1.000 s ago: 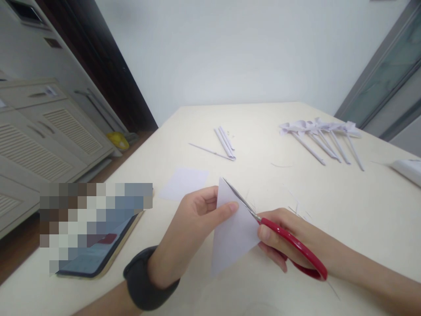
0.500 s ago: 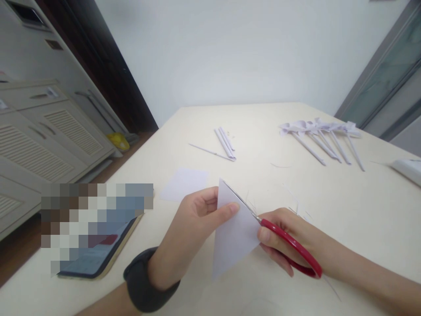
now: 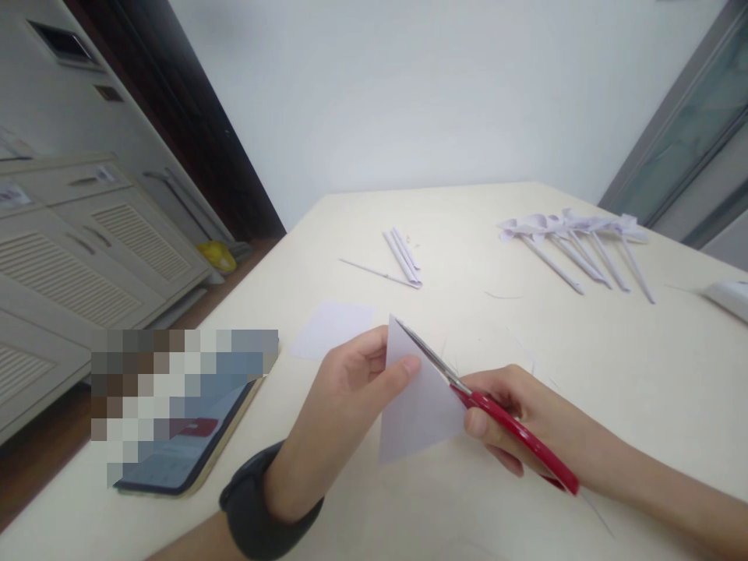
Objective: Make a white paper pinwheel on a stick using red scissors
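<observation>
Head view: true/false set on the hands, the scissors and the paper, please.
1. The left hand pinches the folded white paper near its top corner. True.
2. The scissors have their blades along the paper's upper right edge. True.
3. The right hand holds scissors with blue handles. False: the handles are red.
4. The paper pinwheels lie at the near left of the table. False: they lie at its far right.
5. The black wristband is on the right wrist. False: it is on the left wrist.
</observation>
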{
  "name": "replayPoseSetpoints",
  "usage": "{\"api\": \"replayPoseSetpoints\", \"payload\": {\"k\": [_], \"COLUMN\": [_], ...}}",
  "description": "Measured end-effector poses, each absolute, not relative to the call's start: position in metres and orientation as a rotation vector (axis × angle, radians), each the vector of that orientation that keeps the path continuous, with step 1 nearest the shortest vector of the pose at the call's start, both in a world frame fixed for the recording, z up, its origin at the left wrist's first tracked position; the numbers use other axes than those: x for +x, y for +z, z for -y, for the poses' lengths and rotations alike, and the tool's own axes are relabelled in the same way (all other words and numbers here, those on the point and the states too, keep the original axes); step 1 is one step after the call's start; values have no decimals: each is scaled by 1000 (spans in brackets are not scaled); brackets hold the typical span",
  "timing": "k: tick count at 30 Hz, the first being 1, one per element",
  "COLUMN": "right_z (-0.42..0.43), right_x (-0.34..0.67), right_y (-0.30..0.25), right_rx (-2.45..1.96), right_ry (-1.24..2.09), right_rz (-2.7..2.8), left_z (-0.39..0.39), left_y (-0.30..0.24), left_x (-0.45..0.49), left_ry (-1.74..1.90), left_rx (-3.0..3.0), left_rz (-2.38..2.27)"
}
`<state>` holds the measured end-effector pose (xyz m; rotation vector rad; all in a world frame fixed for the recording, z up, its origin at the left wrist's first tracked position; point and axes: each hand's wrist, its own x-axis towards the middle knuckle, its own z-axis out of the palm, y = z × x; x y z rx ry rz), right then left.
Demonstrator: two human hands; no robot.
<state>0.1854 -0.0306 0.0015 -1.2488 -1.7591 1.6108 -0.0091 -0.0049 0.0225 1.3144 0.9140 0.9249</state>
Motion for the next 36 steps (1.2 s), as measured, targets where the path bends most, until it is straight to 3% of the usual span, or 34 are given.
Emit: {"api": "replayPoseSetpoints", "payload": {"k": [8,25,36], "right_z": [32,31,35], "right_x": [191,192,186], "right_y": [10,3,4], "right_rx": [-1152,-995,-1034], "right_ry": [1489,1607,1666], "right_rz": [1840,1935,1801], "left_z": [7,8,13], "left_y": [24,30,1], "left_x": [-11,-8,-5], "left_ry": [984,973,895], "left_rx": [1406,1363,1313], "left_rz": [-1063,-1054,-1035]}}
